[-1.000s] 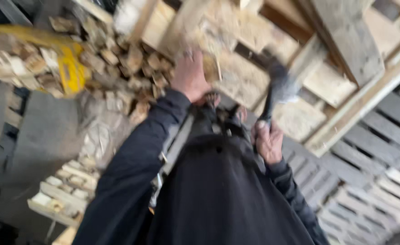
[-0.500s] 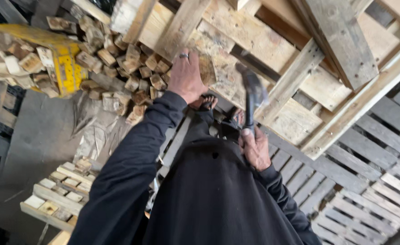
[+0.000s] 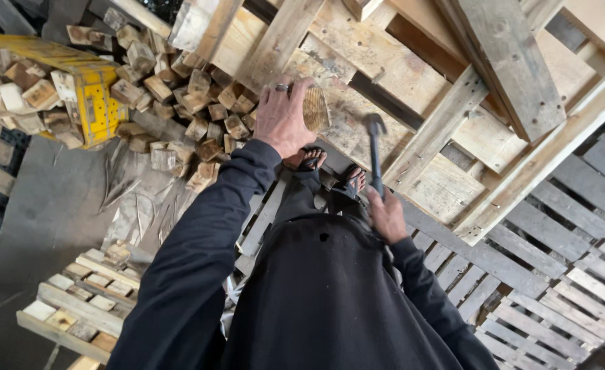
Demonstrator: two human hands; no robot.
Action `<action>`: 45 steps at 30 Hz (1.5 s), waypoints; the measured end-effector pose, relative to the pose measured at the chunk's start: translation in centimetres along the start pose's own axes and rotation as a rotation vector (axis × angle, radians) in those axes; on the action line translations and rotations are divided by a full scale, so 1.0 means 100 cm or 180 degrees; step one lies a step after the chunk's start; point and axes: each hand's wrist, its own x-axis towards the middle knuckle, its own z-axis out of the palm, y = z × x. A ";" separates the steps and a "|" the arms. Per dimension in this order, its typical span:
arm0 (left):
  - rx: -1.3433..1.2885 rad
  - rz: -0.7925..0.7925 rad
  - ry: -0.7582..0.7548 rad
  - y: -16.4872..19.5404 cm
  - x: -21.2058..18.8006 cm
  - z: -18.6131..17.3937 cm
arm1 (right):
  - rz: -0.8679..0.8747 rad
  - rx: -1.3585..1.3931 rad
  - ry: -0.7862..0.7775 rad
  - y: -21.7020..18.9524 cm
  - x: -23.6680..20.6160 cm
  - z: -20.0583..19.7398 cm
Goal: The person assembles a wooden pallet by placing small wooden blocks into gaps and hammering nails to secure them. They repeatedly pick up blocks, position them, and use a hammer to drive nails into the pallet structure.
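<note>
My left hand (image 3: 282, 118), a ring on one finger, grips a small wooden block (image 3: 315, 108) and holds it against the slats of a large wooden pallet (image 3: 412, 89) leaning in front of me. My right hand (image 3: 387, 216) is shut on the handle of a hammer (image 3: 374, 152), whose dark head points up just to the right of the block, close to the pallet. Both arms wear dark sleeves. My feet in sandals (image 3: 330, 171) stand on flat pallet boards below.
A heap of cut wood blocks (image 3: 179, 103) lies at the left by a yellow frame (image 3: 93, 96). A low pallet with blocks (image 3: 76, 301) sits at bottom left on grey floor. More grey pallets (image 3: 563, 274) cover the ground on the right.
The hammer has come from a tilted, raised position at the right to upright, closer to the block. My left hand has stayed on the block against the pallet.
</note>
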 end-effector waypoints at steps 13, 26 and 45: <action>-0.2273 -0.0676 0.1310 -0.023 -0.063 0.112 | 0.0139 0.0224 -0.0006 0.024 -0.012 -0.008; -0.1926 -0.0935 0.1351 -0.030 -0.073 0.105 | -0.3964 0.0698 -0.0879 -0.151 -0.085 -0.022; -0.1805 -0.1045 0.1073 -0.033 -0.072 0.112 | -0.1250 -0.1528 -0.0317 -0.109 -0.047 0.015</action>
